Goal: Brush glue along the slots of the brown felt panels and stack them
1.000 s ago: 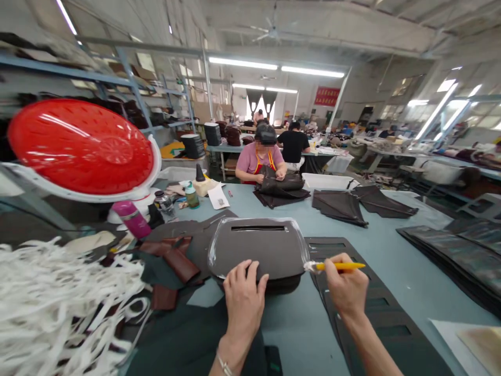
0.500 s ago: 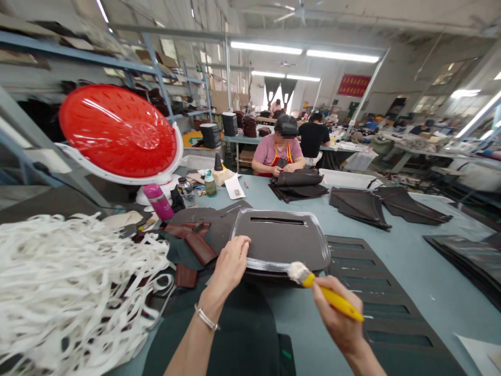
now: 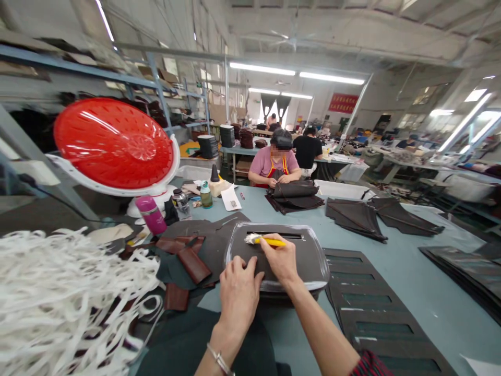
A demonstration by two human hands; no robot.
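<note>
A dark rounded panel (image 3: 309, 261) with a long slot near its top lies on a stack, and white glue runs along its border. My left hand (image 3: 239, 290) rests with spread fingers on the panel's lower left part, holding nothing. My right hand (image 3: 279, 259) grips the yellow handle of a brush (image 3: 270, 241). The brush's white, glue-coated bristles are at the left end of the slot, above my left hand.
White strips (image 3: 74, 297) are heaped at the left, near brown leather pieces (image 3: 193, 263). A red fan (image 3: 113, 143) and bottles stand behind. Slotted dark sheets (image 3: 376, 308) lie at the right. Across the table a person (image 3: 276, 162) handles dark pieces.
My right hand has carried the brush from the panel's lower edge up and left to the slot. My left hand has shifted down slightly, its fingers more spread. The view has tilted a little.
</note>
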